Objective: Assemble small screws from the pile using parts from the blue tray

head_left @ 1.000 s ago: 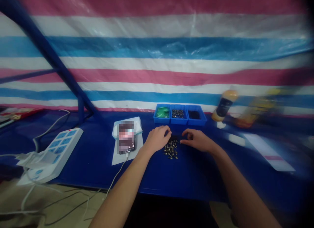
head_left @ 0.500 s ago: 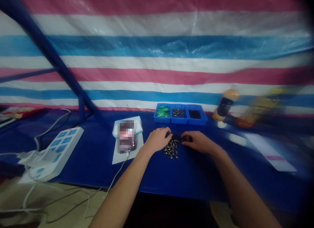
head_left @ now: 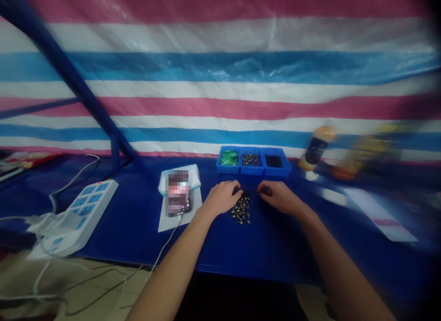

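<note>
Our left hand (head_left: pixel 220 197) is curled down with its fingers close together, and its fingertips (head_left: pixel 237 190) are at the top left edge of the pile of little metal parts (head_left: pixel 240 209). Our right hand (head_left: pixel 280 197) is curled the same way, and its fingertips (head_left: pixel 261 188) are just to the right of the top of the pile. The hands are not wide open, and they are near each other with a small gap between them. We cannot tell if either hand is holding a tiny part. The pile sits on a dark blue table cloth (head_left: pixel 275 256), right between our two hands. Behind the pile are three blue bins (head_left: pixel 253 162) in a row, with green bits in the left bin, small dark metal bits in the middle bin and black bits in the right bin. To the left of the pile, a phone (head_left: pixel 177 194), partly blurred, lies on a white sheet of paper (head_left: pixel 195 210) with a white cord. Farther left is a white power strip (head_left: pixel 81 215). To the right and farther back stands a bottle (head_left: pixel 316 148) with a dark label.
</note>
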Demonstrator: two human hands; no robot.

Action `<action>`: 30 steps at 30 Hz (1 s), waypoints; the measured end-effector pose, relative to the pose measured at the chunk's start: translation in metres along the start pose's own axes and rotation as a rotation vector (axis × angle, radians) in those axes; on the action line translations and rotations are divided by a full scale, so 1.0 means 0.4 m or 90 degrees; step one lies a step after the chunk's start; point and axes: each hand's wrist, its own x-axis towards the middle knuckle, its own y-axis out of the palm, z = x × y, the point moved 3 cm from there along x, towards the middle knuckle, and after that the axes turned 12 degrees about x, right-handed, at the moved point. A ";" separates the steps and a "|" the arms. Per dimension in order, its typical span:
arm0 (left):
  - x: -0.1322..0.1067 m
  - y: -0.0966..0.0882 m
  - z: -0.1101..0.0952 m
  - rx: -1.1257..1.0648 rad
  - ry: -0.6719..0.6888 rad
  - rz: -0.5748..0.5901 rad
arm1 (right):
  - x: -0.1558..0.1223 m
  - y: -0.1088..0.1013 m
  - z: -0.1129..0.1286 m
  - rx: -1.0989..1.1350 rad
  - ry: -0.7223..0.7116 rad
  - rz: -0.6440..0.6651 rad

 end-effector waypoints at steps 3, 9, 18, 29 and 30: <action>0.000 0.000 -0.001 0.000 0.002 -0.001 | 0.002 -0.005 0.003 0.016 -0.007 -0.050; 0.000 -0.004 -0.004 -0.008 -0.002 0.006 | 0.007 -0.004 -0.009 0.026 0.002 -0.085; 0.000 -0.002 -0.002 -0.011 -0.006 0.010 | 0.007 0.000 -0.012 0.179 0.061 -0.120; -0.001 -0.003 -0.005 -0.008 -0.010 0.012 | 0.009 -0.017 -0.007 0.039 0.034 -0.125; -0.001 -0.003 -0.005 -0.008 -0.011 0.015 | 0.011 -0.014 -0.010 0.036 0.039 -0.112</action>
